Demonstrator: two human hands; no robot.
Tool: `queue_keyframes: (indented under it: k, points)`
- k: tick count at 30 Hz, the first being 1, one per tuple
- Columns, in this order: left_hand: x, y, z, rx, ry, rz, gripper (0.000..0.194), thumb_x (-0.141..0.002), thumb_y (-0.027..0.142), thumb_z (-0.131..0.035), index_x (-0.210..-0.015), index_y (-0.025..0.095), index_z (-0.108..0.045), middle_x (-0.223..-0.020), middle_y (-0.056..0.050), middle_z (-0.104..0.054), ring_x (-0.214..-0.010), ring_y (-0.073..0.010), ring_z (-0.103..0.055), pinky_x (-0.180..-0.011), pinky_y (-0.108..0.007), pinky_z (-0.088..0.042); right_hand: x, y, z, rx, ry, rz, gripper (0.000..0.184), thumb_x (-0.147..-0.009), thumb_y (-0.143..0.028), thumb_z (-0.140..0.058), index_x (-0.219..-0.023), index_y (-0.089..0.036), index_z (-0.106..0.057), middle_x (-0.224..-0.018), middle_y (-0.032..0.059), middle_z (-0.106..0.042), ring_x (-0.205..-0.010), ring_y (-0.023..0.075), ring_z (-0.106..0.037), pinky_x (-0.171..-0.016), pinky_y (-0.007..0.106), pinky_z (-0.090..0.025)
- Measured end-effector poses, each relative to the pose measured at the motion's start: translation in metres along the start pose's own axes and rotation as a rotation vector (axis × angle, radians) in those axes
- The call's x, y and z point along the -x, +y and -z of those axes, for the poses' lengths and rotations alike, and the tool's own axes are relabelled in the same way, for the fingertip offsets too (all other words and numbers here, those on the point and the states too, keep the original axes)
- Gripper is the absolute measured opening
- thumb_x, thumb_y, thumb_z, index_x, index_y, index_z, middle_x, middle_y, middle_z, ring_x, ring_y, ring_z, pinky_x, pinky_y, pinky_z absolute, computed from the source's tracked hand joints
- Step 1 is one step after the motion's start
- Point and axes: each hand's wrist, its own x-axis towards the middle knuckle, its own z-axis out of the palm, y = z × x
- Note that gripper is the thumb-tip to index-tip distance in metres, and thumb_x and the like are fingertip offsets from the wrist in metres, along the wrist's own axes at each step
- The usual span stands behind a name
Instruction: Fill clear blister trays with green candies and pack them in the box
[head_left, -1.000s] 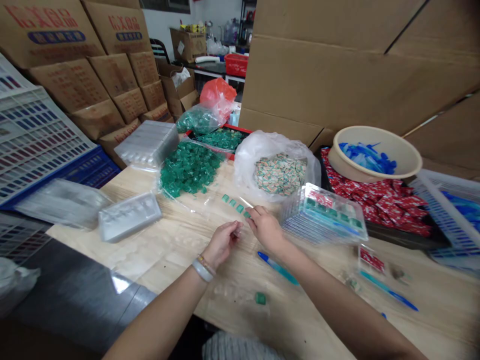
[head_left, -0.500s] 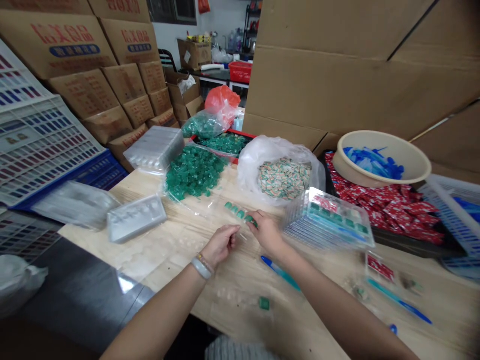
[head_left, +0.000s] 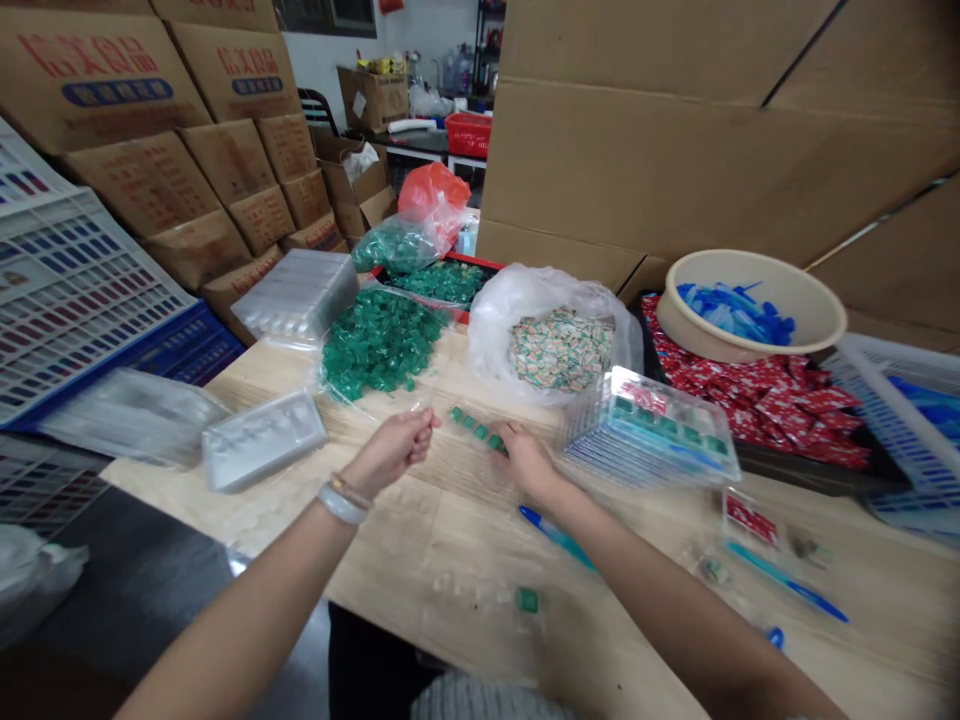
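My left hand (head_left: 397,448) is closed in a pinch above the table, left of a short row of green pieces (head_left: 468,423); whatever it grips is too small or hidden to make out. My right hand (head_left: 523,458) has its fingers bent over the right end of that row, closed on the last green piece (head_left: 496,442). The row seems to lie in a clear plastic tray, whose edges barely show. Below my right forearm lies a blue toothbrush-like stick (head_left: 553,532). One separate green piece (head_left: 527,599) sits nearer to me in a clear tray.
Behind my hands are a green heap (head_left: 384,345), a white bag (head_left: 551,285) of small packets, and a red-rimmed tray. Stacked filled trays (head_left: 651,430), red packets (head_left: 772,405) and a cream basin (head_left: 757,345) stand right. Clear trays (head_left: 264,440) lie left; cardboard boxes (head_left: 150,190) rise behind.
My left hand has moved left, away from the green row and my right hand. My right hand stays at the row's right end. The whole view has shifted slightly.
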Motion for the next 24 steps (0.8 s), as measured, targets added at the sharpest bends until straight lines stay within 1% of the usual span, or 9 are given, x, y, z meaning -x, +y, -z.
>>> queue_keyframes:
  k: [2, 5, 9, 12, 15, 17, 19, 22, 24]
  points:
    - [-0.008, 0.036, 0.009, -0.062, 0.043, -0.131, 0.013, -0.068, 0.021, -0.057, -0.074, 0.011, -0.057, -0.046, 0.006, -0.037, -0.037, -0.0022, -0.030, -0.037, -0.015, -0.019, 0.001, 0.000, 0.001, -0.016, 0.019, -0.005, 0.031, -0.077, -0.021, -0.051, -0.108, -0.014, -0.054, -0.103, 0.0107, -0.056, -0.096, 0.0187, -0.051, -0.083, 0.028, -0.039]
    - [-0.022, 0.093, 0.021, -0.191, 0.190, -0.380, 0.016, -0.065, 0.012, -0.054, -0.081, 0.009, -0.059, -0.047, 0.004, -0.042, -0.040, -0.0036, -0.034, -0.039, -0.016, -0.025, 0.000, -0.001, 0.003, -0.024, 0.079, 0.000, 0.027, -0.079, -0.023, -0.048, -0.104, -0.015, -0.056, -0.100, 0.0098, -0.057, -0.094, 0.0193, -0.051, -0.083, 0.030, -0.040]
    - [-0.036, 0.151, 0.029, -0.378, 0.341, -0.650, 0.015, -0.070, 0.018, -0.051, -0.080, 0.010, -0.059, -0.044, 0.006, -0.037, -0.036, -0.0037, -0.029, -0.037, -0.017, -0.020, -0.005, -0.005, 0.013, -0.079, 0.158, 0.047, 0.027, -0.081, -0.025, -0.046, -0.105, -0.014, -0.055, -0.096, 0.0094, -0.057, -0.092, 0.0198, -0.052, -0.082, 0.032, -0.042]
    - [-0.061, 0.178, 0.021, -0.552, 0.416, -0.794, 0.021, -0.073, 0.027, -0.051, -0.079, 0.009, -0.061, -0.049, 0.003, -0.042, -0.043, -0.0059, -0.038, -0.043, -0.018, -0.030, -0.013, -0.015, 0.021, -0.133, 0.211, 0.082, 0.025, -0.082, -0.025, -0.044, -0.101, -0.014, -0.056, -0.093, 0.0094, -0.057, -0.089, 0.0197, -0.052, -0.080, 0.032, -0.043]
    - [-0.110, 0.204, 0.002, -0.765, 0.574, -0.948, 0.023, -0.074, 0.023, -0.051, -0.090, 0.008, -0.059, -0.077, -0.007, -0.057, -0.070, -0.0137, -0.053, -0.063, -0.025, -0.040, -0.021, -0.031, 0.027, -0.187, 0.213, 0.147, 0.022, -0.083, -0.024, -0.043, -0.098, -0.018, -0.057, -0.090, 0.0080, -0.058, -0.086, 0.0186, -0.053, -0.078, 0.031, -0.044]
    - [-0.147, 0.220, -0.009, -0.994, 0.587, -0.864, 0.038, -0.069, 0.019, -0.057, -0.105, 0.009, -0.053, -0.102, -0.014, -0.055, -0.088, -0.0209, -0.053, -0.074, -0.032, -0.040, -0.024, -0.040, 0.030, -0.208, 0.217, 0.194, 0.022, -0.082, -0.023, -0.043, -0.100, -0.020, -0.056, -0.093, 0.0074, -0.057, -0.087, 0.0180, -0.053, -0.077, 0.030, -0.044]
    - [-0.176, 0.228, -0.010, -1.183, 0.544, -0.739, 0.047, -0.063, 0.017, -0.063, -0.108, 0.008, -0.052, -0.109, -0.018, -0.051, -0.098, -0.0279, -0.050, -0.080, -0.038, -0.037, -0.026, -0.043, 0.033, -0.217, 0.247, 0.203, 0.021, -0.082, -0.024, -0.043, -0.097, -0.021, -0.057, -0.093, 0.0074, -0.057, -0.087, 0.0175, -0.053, -0.075, 0.028, -0.044]
    - [-0.192, 0.218, 0.013, -1.280, 0.491, -0.681, 0.026, -0.069, 0.018, -0.056, -0.092, 0.006, -0.061, -0.096, -0.020, -0.057, -0.098, -0.0316, -0.050, -0.084, -0.041, -0.034, -0.036, -0.041, 0.036, -0.193, 0.303, 0.076, 0.026, -0.083, -0.031, -0.040, -0.070, -0.019, -0.059, -0.068, 0.0048, -0.056, -0.066, 0.0156, -0.053, -0.062, 0.026, -0.043]
    - [-0.185, 0.196, 0.036, -1.343, 0.447, -0.668, 0.021, -0.072, 0.016, -0.050, -0.087, 0.008, -0.063, -0.094, -0.019, -0.058, -0.098, -0.0304, -0.049, -0.087, -0.040, -0.032, -0.058, -0.040, 0.034, -0.187, 0.306, -0.004, 0.030, -0.084, -0.029, -0.036, -0.067, -0.019, -0.058, -0.056, 0.0019, -0.052, -0.056, 0.0142, -0.050, -0.057, 0.025, -0.041]
